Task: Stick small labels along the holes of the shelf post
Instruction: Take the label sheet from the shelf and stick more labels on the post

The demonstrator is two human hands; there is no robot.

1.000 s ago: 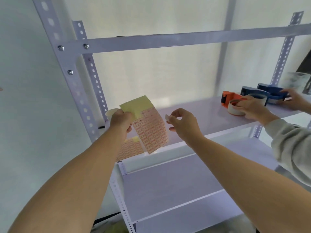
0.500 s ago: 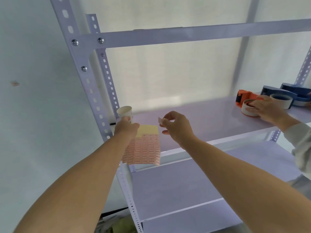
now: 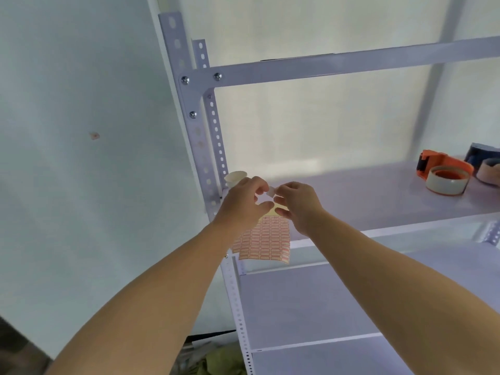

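Observation:
The white front shelf post (image 3: 200, 147) rises at centre left, with a row of holes; some below its lower bolt look pale, as if covered. My right hand (image 3: 299, 205) pinches a small white label (image 3: 270, 191) between thumb and forefinger. My left hand (image 3: 242, 203) is right beside it, index finger and thumb touching the same label. The orange-printed label sheet (image 3: 263, 244) hangs down from under my left hand over the shelf's front edge; the fingers on it are hidden. Both hands hover just right of the post at shelf height.
A paper cup (image 3: 234, 178) stands at the shelf's (image 3: 378, 197) left corner behind my left hand. A tape roll (image 3: 446, 184), an orange dispenser (image 3: 443, 162) and a blue dispenser (image 3: 483, 154) sit far right. A rear post (image 3: 216, 136) and a cross beam (image 3: 351, 63) frame the bay.
My hands have come together on the small label, and the sheet has dropped from raised to hanging at the shelf edge. The other person's hands have left the view.

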